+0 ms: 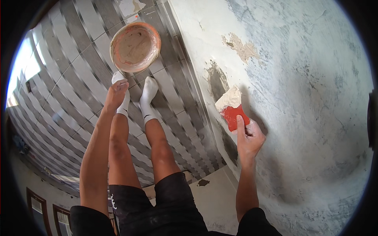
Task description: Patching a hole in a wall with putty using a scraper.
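Note:
My right hand (250, 139) grips a red putty knife (234, 117), thumb laid along its face. Pale filler (231, 98) covers the blade's far end. The blade is up against the wall, beside a dark, bare patch (217, 82) in the plaster. My left hand (117, 93) is closed, its fingers curled, just below the rim of an orange round tub (156, 47). Pale filler (136, 45) coats the inside of the tub. What the left fingers hold, if anything, I cannot make out.
The wall (307, 118) on the right is blotched grey-white, with a beige chipped patch (243, 48) higher up. Striped grey tiles (59, 90) cover the floor. My white-socked feet (149, 91) stand near the tub. Brown-framed openings (37, 204) are at the lower left.

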Action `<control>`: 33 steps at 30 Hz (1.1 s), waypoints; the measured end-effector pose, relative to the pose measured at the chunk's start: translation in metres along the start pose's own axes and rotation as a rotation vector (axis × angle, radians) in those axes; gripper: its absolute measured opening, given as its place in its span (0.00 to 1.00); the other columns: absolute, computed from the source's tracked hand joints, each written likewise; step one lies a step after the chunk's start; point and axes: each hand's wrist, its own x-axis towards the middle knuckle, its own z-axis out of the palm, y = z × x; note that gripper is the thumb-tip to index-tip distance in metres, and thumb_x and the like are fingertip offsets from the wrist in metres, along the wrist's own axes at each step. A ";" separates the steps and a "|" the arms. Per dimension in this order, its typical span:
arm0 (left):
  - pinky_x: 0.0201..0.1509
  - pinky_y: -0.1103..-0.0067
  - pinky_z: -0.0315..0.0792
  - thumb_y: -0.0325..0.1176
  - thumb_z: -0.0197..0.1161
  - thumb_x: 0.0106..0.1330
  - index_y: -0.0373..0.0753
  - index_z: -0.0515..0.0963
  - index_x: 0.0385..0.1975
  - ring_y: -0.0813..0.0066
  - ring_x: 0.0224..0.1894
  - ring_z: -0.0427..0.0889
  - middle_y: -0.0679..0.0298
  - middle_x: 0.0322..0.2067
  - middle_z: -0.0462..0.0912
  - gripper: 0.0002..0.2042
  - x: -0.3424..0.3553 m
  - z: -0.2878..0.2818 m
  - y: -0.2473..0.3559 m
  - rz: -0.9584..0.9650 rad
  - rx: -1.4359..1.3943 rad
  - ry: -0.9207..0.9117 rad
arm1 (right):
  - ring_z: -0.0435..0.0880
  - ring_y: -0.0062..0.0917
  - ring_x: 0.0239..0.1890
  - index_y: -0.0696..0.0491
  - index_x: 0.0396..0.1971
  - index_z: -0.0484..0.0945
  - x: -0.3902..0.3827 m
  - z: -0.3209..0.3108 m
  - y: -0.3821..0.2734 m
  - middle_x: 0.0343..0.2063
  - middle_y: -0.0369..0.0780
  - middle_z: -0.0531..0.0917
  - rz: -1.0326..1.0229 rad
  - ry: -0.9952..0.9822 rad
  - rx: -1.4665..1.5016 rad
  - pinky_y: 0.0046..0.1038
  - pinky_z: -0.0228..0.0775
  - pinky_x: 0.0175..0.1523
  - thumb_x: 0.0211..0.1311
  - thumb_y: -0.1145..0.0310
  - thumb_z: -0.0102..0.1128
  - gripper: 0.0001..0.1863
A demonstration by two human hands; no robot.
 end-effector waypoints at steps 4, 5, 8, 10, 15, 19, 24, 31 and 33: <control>0.57 0.73 0.69 0.43 0.60 0.63 0.30 0.69 0.58 0.60 0.50 0.80 0.48 0.49 0.80 0.28 0.064 -0.046 -0.087 -0.118 0.278 0.162 | 0.81 0.16 0.17 0.61 0.27 0.80 -0.022 0.025 -0.006 0.17 0.40 0.83 0.157 -0.096 0.187 0.17 0.68 0.24 0.62 0.71 0.63 0.09; 0.58 0.70 0.68 0.44 0.61 0.61 0.30 0.66 0.60 0.56 0.52 0.79 0.45 0.49 0.79 0.31 0.077 -0.044 -0.090 -0.092 0.384 0.241 | 0.79 0.15 0.17 0.62 0.26 0.80 -0.024 0.030 -0.004 0.16 0.39 0.83 0.244 -0.094 0.280 0.16 0.67 0.24 0.62 0.71 0.63 0.09; 0.62 0.67 0.66 0.49 0.62 0.58 0.31 0.59 0.64 0.49 0.57 0.75 0.42 0.53 0.75 0.39 0.120 -0.037 -0.095 -0.009 0.453 0.372 | 0.78 0.14 0.17 0.62 0.27 0.79 -0.024 0.051 -0.006 0.16 0.40 0.83 0.310 -0.131 0.399 0.15 0.65 0.25 0.62 0.72 0.62 0.09; 0.61 0.70 0.66 0.48 0.63 0.60 0.31 0.63 0.61 0.53 0.56 0.76 0.44 0.54 0.75 0.35 0.150 -0.031 -0.093 0.069 0.357 0.473 | 0.79 0.14 0.18 0.63 0.28 0.79 -0.021 0.072 -0.002 0.16 0.40 0.83 0.353 -0.146 0.437 0.15 0.65 0.24 0.62 0.72 0.62 0.08; 0.58 0.74 0.67 0.45 0.64 0.62 0.32 0.67 0.56 0.61 0.52 0.78 0.50 0.50 0.78 0.29 0.197 -0.022 -0.066 -0.043 0.009 0.284 | 0.79 0.15 0.18 0.62 0.32 0.79 -0.025 0.096 0.015 0.18 0.38 0.82 0.492 -0.205 0.556 0.16 0.67 0.25 0.62 0.71 0.63 0.08; 0.50 0.72 0.71 0.44 0.63 0.61 0.34 0.75 0.46 0.63 0.44 0.81 0.54 0.41 0.83 0.21 0.194 -0.014 -0.070 -0.032 0.009 0.441 | 0.78 0.15 0.18 0.61 0.35 0.78 -0.030 0.099 0.019 0.22 0.39 0.83 0.532 -0.241 0.588 0.17 0.67 0.27 0.63 0.70 0.62 0.09; 0.44 0.69 0.72 0.42 0.60 0.57 0.33 0.76 0.38 0.58 0.37 0.82 0.53 0.31 0.82 0.17 0.145 0.021 -0.030 0.231 0.147 0.461 | 0.75 0.15 0.17 0.60 0.34 0.77 -0.039 0.091 0.018 0.22 0.38 0.82 0.541 -0.236 0.630 0.17 0.66 0.26 0.64 0.68 0.60 0.09; 0.40 0.71 0.73 0.35 0.58 0.56 0.34 0.76 0.41 0.65 0.33 0.82 0.55 0.30 0.82 0.15 0.039 0.000 0.014 0.170 0.325 0.461 | 0.71 0.09 0.21 0.59 0.36 0.76 -0.063 0.074 -0.001 0.22 0.32 0.77 0.513 -0.204 0.823 0.15 0.63 0.27 0.66 0.67 0.59 0.10; 0.38 0.75 0.73 0.32 0.58 0.56 0.33 0.76 0.43 0.73 0.31 0.80 0.57 0.29 0.82 0.15 -0.007 -0.017 0.015 0.157 0.102 0.344 | 0.69 0.08 0.25 0.59 0.35 0.75 -0.074 0.072 -0.011 0.25 0.31 0.76 0.388 -0.154 0.866 0.14 0.63 0.30 0.68 0.67 0.56 0.09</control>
